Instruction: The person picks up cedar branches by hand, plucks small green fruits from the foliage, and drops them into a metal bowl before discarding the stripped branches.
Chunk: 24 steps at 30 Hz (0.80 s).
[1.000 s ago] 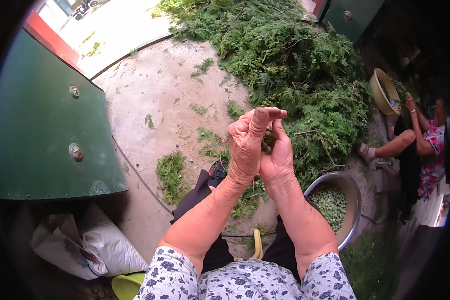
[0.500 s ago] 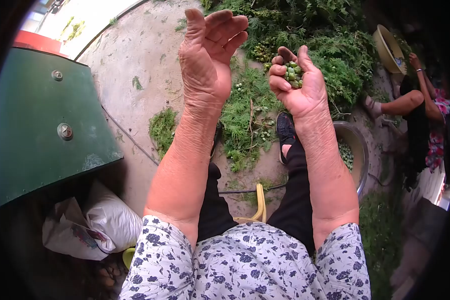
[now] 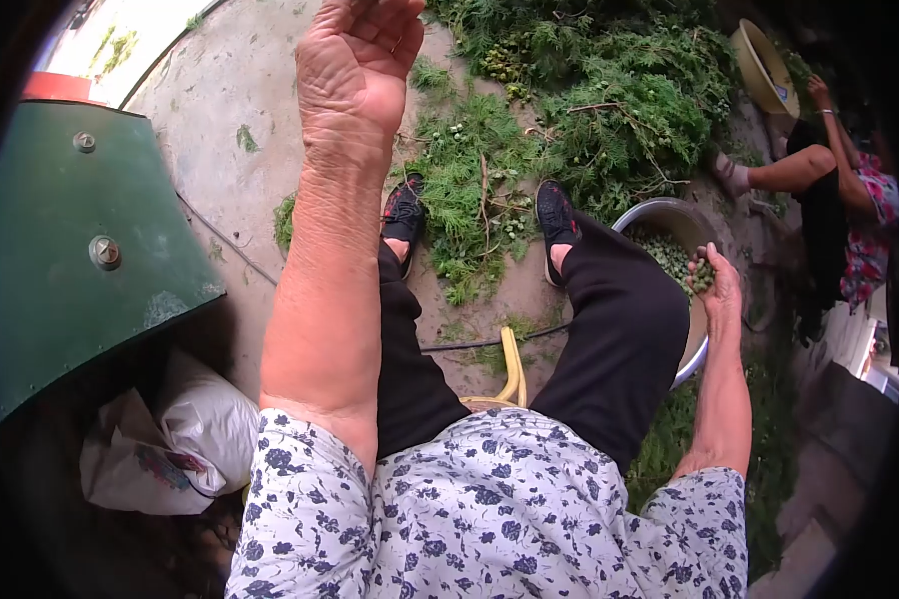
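Observation:
My left hand [image 3: 362, 65] is raised at the top of the view, palm towards me. Its fingers bend loosely and are partly cut off by the edge; the palm is bare. Over the near side of a metal basin [image 3: 706, 344], my right hand [image 3: 721, 285] is closed around a handful of small green cones [image 3: 702, 275]. More of these cones [image 3: 659, 245] lie inside the basin, which stands beside my right leg. Between and beyond my shoes, cut evergreen branches [image 3: 479, 190] lie on the ground.
A large heap of evergreen branches [image 3: 629, 110] lies ahead. At right sits another person [image 3: 829, 180] by a tilted yellowish basin [image 3: 759, 65]. A green metal panel [image 3: 90, 250] and a white sack [image 3: 205, 419] are at left. A dark cable [image 3: 230, 240] crosses the ground.
My right hand has moved down and to the right with the green cones, from in front of me to over the basin. My left hand has shifted up and left in view.

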Motion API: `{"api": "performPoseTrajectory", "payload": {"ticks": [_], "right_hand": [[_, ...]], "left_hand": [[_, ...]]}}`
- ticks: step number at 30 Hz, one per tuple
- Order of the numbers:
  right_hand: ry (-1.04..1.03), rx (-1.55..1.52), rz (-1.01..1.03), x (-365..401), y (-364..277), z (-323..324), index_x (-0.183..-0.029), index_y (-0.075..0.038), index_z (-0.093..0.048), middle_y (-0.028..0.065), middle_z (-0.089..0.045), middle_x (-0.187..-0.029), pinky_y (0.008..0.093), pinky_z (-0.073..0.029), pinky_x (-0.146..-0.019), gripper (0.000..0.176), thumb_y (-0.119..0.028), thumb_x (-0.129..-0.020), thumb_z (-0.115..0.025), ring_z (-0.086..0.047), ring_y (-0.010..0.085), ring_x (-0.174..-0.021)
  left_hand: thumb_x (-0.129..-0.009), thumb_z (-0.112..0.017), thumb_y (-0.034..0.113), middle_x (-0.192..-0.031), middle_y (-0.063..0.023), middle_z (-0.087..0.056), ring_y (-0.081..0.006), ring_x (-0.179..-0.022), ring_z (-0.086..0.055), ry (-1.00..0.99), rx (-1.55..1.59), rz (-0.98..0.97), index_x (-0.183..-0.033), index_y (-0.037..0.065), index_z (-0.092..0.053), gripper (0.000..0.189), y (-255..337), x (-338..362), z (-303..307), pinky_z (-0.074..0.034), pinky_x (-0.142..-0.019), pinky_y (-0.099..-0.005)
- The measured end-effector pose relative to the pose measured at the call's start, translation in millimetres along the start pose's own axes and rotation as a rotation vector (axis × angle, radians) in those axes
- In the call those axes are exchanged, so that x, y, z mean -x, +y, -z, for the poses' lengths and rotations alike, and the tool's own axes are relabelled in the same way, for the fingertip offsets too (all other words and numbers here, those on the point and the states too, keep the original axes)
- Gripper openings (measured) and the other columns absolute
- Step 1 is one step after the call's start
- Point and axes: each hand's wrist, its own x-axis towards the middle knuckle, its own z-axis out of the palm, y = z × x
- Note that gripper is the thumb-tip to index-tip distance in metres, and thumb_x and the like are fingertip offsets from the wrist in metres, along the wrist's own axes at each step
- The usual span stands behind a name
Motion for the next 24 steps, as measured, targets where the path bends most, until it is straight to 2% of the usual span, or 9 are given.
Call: {"api": "performPoseTrajectory", "payload": {"ticks": [1,4,6,8,13,14,19,20,24], "right_hand": [[0.098,0.05,-0.073,-8,15,21,-0.093,-0.007,-0.061,0.0037,-0.061,-0.079,0.0341,-0.046,-0.058,0.028,-0.031,-0.079,-0.066,-0.06,0.0185,-0.07],[0.322,0.425,-0.114,-6,33,48,-0.096,-0.01,-0.063,0.0022,-0.062,-0.083,0.0397,-0.044,-0.064,0.028,-0.03,-0.078,-0.065,-0.06,0.0203,-0.075],[0.321,0.431,-0.093,-20,37,65,-0.099,-0.011,-0.063,0.0009,-0.064,-0.089,0.0398,-0.041,-0.066,0.026,-0.028,-0.079,-0.063,-0.061,0.0215,-0.078],[0.299,0.433,-0.07,-47,32,68,-0.101,-0.012,-0.062,0.0038,-0.063,-0.098,0.0546,-0.031,-0.085,0.033,-0.036,-0.078,-0.063,-0.058,0.024,-0.097],[0.113,0.411,0.116,-15,-73,-76,-0.101,-0.009,-0.062,0.0028,-0.064,-0.091,0.0297,-0.044,-0.066,0.023,-0.026,-0.086,-0.056,-0.061,0.0133,-0.075],[-0.007,0.407,0.172,-14,-87,-105,-0.103,-0.009,-0.061,0.0035,-0.064,-0.091,0.0306,-0.046,-0.071,0.025,-0.027,-0.087,-0.055,-0.061,0.0128,-0.075],[-0.42,0.611,0.496,29,-110,-267,-0.104,-0.002,-0.06,0.0076,-0.062,-0.086,0.0278,-0.047,-0.06,0.031,-0.025,-0.085,-0.053,-0.06,0.014,-0.067],[-0.506,0.651,0.449,32,-102,-291,-0.108,-0.004,-0.058,0.0059,-0.062,-0.09,0.0278,-0.048,-0.066,0.03,-0.026,-0.088,-0.051,-0.061,0.0129,-0.074],[-0.705,0.633,0.289,15,-21,-347,-0.112,-0.002,-0.055,0.0098,-0.062,-0.091,0.0291,-0.049,-0.063,0.035,-0.026,-0.086,-0.051,-0.062,0.0159,-0.072]], "left_hand": [[-0.085,-0.058,0.031,-0.071,-0.0052,-0.063,-0.0213,-0.071,-0.061,-0.004,-0.012,0.0,-0.082,0.007,-0.061,0.025,1,-1,0,-0.048,-0.068,-0.0324],[-0.085,-0.058,0.029,-0.07,-0.0049,-0.063,-0.0209,-0.071,-0.061,-0.008,-0.026,-0.007,-0.081,0.007,-0.061,0.023,3,-1,3,-0.048,-0.067,-0.0321],[-0.085,-0.058,0.028,-0.07,-0.0048,-0.064,-0.0208,-0.071,-0.061,-0.007,-0.03,-0.014,-0.081,0.007,-0.062,0.022,4,-2,6,-0.048,-0.067,-0.032],[-0.085,-0.058,0.027,-0.071,-0.0051,-0.064,-0.0208,-0.071,-0.061,0.003,-0.018,-0.006,-0.081,0.007,-0.062,0.02,7,-4,10,-0.048,-0.068,-0.032],[-0.085,-0.059,0.024,-0.071,-0.0053,-0.064,-0.021,-0.071,-0.061,0.027,0.015,-0.018,-0.082,0.007,-0.062,0.018,14,-1,10,-0.048,-0.068,-0.0319],[-0.085,-0.058,0.023,-0.07,-0.005,-0.064,-0.0208,-0.071,-0.061,0.056,0.029,-0.033,-0.083,0.006,-0.061,0.017,17,0,9,-0.048,-0.068,-0.0317],[-0.086,-0.056,0.024,-0.083,-0.0096,-0.063,-0.027,-0.086,-0.06,0.041,-0.007,-0.055,-0.093,0.0,-0.059,0.025,36,-4,32,-0.046,-0.078,-0.0388],[-0.086,-0.057,0.022,-0.082,-0.0088,-0.063,-0.0264,-0.086,-0.06,0.059,0.004,-0.048,-0.093,0.001,-0.059,0.023,39,-2,33,-0.046,-0.077,-0.0386],[-0.086,-0.056,0.022,-0.08,-0.0076,-0.063,-0.0247,-0.084,-0.06,0.128,-0.036,-0.106,-0.092,0.001,-0.059,0.021,46,10,32,-0.045,-0.075,-0.0376]]}}
